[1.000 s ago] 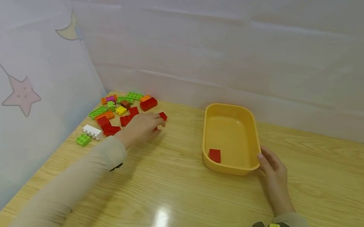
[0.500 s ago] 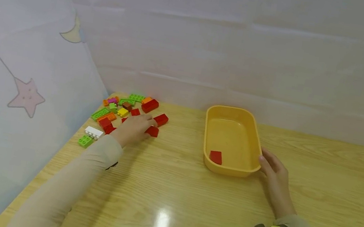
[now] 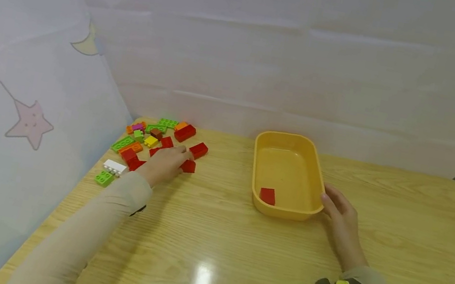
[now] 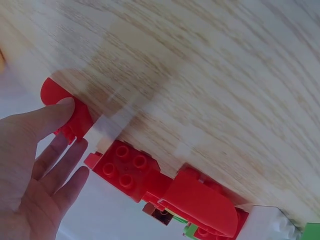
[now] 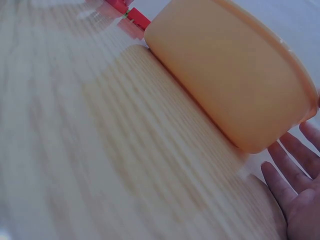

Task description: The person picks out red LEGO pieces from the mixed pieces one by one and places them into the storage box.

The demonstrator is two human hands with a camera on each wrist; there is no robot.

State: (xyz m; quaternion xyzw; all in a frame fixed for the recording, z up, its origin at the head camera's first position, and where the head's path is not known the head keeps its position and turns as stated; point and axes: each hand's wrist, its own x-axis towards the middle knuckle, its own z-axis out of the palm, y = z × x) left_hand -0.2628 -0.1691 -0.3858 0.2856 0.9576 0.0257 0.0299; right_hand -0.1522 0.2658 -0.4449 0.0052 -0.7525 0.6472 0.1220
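My left hand is at the front of the pile of toy bricks. In the left wrist view its thumb presses on a red building brick with a rounded end, pinching it against the fingers below. Another red brick, with studs, lies beside the fingertips. My right hand touches the near right corner of a yellow plastic bin, thumb at the rim. Its fingers lie fairly straight along the outer wall in the right wrist view. One red brick sits inside the bin, at the near left corner.
Left and behind the left hand are loose bricks: a white brick, a green brick, a yellow brick and several red ones. A red brick lies just beyond the fingers. A cloth wall borders the table.
The left hand has drawn back slightly toward the person and to the left; a red brick now shows at its fingertips. The right hand and bin stay put.
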